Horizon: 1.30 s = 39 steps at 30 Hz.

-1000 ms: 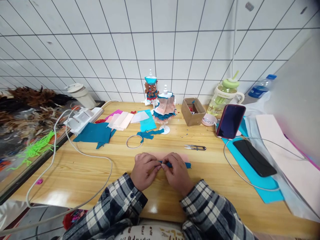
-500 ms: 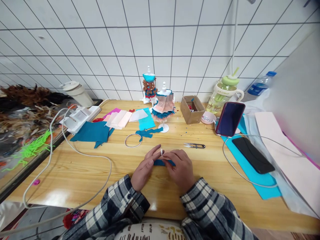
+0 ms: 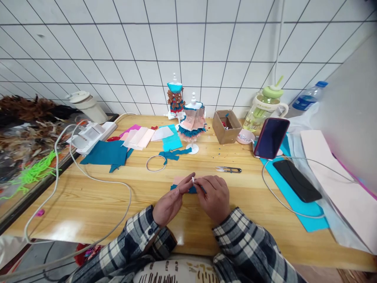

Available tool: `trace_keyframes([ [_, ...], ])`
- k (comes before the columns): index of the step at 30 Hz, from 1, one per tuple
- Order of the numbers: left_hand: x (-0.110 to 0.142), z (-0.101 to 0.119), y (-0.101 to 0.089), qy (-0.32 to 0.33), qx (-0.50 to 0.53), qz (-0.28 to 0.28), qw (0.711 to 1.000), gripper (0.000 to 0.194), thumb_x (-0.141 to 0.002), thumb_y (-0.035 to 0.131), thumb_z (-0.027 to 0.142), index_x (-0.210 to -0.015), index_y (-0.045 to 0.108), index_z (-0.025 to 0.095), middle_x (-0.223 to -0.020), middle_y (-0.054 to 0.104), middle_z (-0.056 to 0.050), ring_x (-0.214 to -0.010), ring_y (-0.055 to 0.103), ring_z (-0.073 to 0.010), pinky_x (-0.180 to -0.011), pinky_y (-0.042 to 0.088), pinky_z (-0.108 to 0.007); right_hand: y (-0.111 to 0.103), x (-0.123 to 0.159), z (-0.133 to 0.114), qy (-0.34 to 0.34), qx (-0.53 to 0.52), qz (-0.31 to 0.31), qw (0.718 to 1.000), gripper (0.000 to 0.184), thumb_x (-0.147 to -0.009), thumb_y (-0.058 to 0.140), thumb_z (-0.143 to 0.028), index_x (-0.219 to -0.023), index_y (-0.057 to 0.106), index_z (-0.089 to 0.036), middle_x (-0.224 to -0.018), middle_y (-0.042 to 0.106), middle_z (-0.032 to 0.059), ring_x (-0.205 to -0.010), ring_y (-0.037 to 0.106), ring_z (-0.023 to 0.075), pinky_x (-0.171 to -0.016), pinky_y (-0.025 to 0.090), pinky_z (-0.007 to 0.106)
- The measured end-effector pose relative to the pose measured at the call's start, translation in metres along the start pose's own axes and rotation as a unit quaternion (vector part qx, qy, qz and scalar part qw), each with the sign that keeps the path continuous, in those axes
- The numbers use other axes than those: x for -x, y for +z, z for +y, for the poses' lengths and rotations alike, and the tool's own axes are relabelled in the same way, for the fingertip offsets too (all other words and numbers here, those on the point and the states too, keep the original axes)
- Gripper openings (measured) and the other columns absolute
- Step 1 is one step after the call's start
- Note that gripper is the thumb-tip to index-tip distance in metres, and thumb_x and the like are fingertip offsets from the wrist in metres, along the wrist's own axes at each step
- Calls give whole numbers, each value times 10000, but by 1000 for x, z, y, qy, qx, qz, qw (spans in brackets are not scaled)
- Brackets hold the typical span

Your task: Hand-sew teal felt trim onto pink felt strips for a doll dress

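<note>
My left hand (image 3: 169, 204) is held just above the table with its fingers stretched out together toward the right. A small white band (image 3: 193, 180) shows near its fingertips. Closed in a pinch, my right hand (image 3: 214, 196) meets those fingertips; whatever lies between its thumb and finger is too small to make out. Beneath both hands lies a strip of dark teal fabric (image 3: 192, 190), partly covered by them, with a pale pink piece (image 3: 177, 179) showing behind it. Thread snips (image 3: 229, 169) rest beyond my right hand, and a thin hoop (image 3: 156, 163) lies beyond my left.
Two small dress forms (image 3: 193, 122) in ruffled fabric stand at the back. Right of them are a cardboard box (image 3: 226, 131), a pink bowl (image 3: 245, 136), a jug (image 3: 263, 106) and phones (image 3: 297, 180). Teal cloth (image 3: 104, 153), a power strip (image 3: 94, 137) and a looping cable (image 3: 129, 196) occupy the left.
Both hands have let go of the teal strip, which now lies beneath them. My left fingers have straightened, a white band has come into view, and my right hand pinches at those fingertips.
</note>
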State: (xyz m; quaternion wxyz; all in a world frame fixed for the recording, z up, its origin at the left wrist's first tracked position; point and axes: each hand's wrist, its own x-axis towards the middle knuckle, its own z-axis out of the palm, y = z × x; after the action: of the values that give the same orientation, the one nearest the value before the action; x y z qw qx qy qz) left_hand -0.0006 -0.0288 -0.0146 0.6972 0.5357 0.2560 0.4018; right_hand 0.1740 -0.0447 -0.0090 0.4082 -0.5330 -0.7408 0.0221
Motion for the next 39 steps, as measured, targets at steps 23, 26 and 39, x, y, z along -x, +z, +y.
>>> trace_keyframes([
  [23,-1,2,-12,20,-146,-32,989,439,-884,607,402,-1308,602,290,-1514,417,-64,-1431,304,-296,-1184,211,-496,2,-3,0,107,-146,5,983,123,-893,579,-235,-893,702,-227,-846,692,41,-774,606,179,-723,480,333],
  [26,-5,4,-13,45,-266,-13,963,395,-914,562,410,-1279,629,275,-1417,526,-93,-1335,436,-280,-1137,306,-490,7,-2,-2,186,-233,1,955,113,-872,594,-234,-867,705,-214,-800,677,28,-675,587,150,-613,481,286],
  [39,-12,-2,-19,96,-415,166,889,180,-865,614,318,-896,757,214,-934,734,-77,-917,663,-202,-835,542,-347,18,4,-6,154,-279,-65,946,236,-920,556,-224,-1067,736,-265,-982,738,47,-918,667,195,-840,536,362],
])
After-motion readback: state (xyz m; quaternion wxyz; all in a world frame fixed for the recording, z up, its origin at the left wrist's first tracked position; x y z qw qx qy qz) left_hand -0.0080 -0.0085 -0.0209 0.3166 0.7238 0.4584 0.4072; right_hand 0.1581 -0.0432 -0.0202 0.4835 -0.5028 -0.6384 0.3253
